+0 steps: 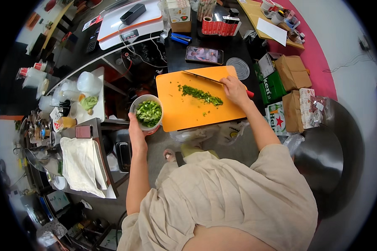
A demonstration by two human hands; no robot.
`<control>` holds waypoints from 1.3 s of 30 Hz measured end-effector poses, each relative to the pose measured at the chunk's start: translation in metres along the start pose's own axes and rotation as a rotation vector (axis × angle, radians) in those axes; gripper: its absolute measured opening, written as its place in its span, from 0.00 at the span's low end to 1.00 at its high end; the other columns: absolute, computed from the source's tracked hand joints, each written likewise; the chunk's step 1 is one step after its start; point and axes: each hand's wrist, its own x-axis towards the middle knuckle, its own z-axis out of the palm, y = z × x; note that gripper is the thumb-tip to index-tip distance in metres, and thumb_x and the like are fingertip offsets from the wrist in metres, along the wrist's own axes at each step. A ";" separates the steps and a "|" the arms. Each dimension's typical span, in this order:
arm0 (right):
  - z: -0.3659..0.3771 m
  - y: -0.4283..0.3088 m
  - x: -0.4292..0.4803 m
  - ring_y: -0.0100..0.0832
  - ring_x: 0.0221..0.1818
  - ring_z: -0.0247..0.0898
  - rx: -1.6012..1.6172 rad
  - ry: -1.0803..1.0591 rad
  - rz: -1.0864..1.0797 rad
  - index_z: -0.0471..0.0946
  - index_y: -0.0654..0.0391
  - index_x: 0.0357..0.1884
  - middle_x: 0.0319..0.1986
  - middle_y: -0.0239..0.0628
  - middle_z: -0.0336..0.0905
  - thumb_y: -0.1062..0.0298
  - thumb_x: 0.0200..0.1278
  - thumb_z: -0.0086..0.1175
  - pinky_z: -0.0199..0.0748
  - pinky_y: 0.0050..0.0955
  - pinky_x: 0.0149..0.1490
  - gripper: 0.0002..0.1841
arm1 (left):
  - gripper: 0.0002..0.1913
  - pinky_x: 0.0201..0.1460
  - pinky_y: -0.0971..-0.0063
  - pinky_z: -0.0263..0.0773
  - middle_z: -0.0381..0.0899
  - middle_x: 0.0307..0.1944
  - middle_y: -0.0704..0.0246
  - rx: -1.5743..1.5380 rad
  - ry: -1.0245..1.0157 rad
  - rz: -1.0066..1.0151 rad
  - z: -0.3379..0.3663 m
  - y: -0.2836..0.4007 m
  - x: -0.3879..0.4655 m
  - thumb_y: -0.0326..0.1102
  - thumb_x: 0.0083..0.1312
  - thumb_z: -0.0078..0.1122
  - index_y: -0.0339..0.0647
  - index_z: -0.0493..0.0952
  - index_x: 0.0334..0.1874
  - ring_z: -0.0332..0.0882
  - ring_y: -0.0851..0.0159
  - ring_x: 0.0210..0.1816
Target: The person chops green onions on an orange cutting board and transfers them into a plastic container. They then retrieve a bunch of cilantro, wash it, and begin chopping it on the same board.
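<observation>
My left hand [137, 131] holds a round clear plastic tub filled with chopped green onions [149, 113], beside the left edge of an orange cutting board [182, 113]. Across the board's upper right, my right hand [235, 89] grips a kitchen knife [202, 77], its blade pointing left and a bit of red showing at the handle end. Below the blade lies a slanting strip of finely chopped green onion [201, 95], with loose bits scattered around it. Part of the knife handle is hidden under my right hand.
Behind the board lie a phone [204, 55], a round clear lid [237, 68] and a blue stapler [181, 38] on a black table. Cardboard boxes [292, 73] stand at the right. Plastic containers [89, 82] and a folded cloth [80, 164] rest on surfaces at the left.
</observation>
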 end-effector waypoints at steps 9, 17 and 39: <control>0.000 -0.007 0.022 0.48 0.41 0.75 0.139 -0.156 -0.091 0.79 0.55 0.42 0.33 0.42 0.75 0.74 0.62 0.52 0.73 0.44 0.45 0.08 | 0.37 0.54 0.58 0.81 0.69 0.66 0.60 -0.090 0.201 0.029 -0.006 -0.013 -0.017 0.65 0.77 0.30 0.38 0.61 0.73 0.76 0.57 0.62; 0.040 -0.008 0.061 0.47 0.45 0.74 0.123 -0.186 -0.231 0.78 0.54 0.43 0.36 0.42 0.75 0.74 0.62 0.52 0.72 0.44 0.49 0.09 | 0.37 0.50 0.61 0.82 0.71 0.65 0.60 -0.111 0.269 0.051 -0.015 -0.021 -0.045 0.65 0.77 0.32 0.37 0.61 0.72 0.77 0.59 0.59; 0.024 -0.002 0.033 0.48 0.46 0.74 0.093 -0.182 -0.242 0.79 0.54 0.44 0.35 0.42 0.75 0.75 0.58 0.54 0.71 0.45 0.50 0.12 | 0.40 0.47 0.64 0.82 0.76 0.62 0.62 -0.140 0.042 -0.053 -0.011 -0.078 -0.058 0.68 0.75 0.32 0.37 0.64 0.72 0.79 0.62 0.58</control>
